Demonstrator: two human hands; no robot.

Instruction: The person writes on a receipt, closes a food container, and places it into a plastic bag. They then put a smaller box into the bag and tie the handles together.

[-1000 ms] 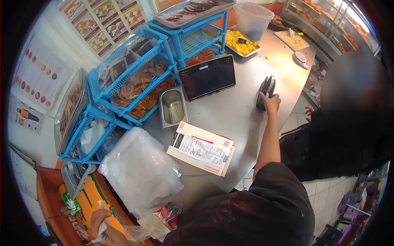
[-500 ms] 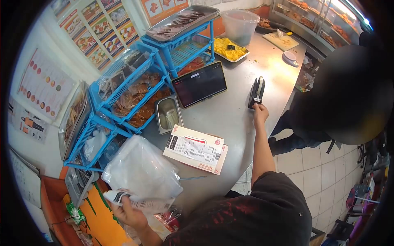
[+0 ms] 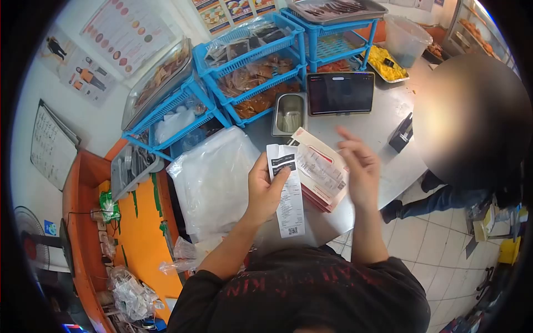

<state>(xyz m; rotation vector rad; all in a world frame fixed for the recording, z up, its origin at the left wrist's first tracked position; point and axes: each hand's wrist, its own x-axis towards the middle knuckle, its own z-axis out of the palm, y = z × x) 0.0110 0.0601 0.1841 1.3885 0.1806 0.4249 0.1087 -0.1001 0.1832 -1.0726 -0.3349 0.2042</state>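
Note:
A long printed receipt [image 3: 288,205] hangs from my left hand [image 3: 267,186], its upper part pinched under the thumb. My right hand [image 3: 361,166] is raised over the right edge of a cream and red carton [image 3: 317,145], slightly blurred, with the index finger stretched out and the others partly bent. I make out nothing held in it. Another printed slip [image 3: 322,169] lies on top of the carton. The black tape dispenser [image 3: 401,134] stands to the right, apart from my hand. Left of the receipt lies a stack of clear plastic bags [image 3: 214,183].
Behind the carton are a metal container [image 3: 290,114] and a tablet [image 3: 341,93]. Blue racks [image 3: 252,69] with packed food line the wall. A tray of yellow food [image 3: 387,64] sits farther back. Another person [image 3: 472,127] stands close on the right.
My right hand has left the tape dispenser and come back over the carton. My left hand has brought the receipt up from the lower left to beside the carton. The view has swung left.

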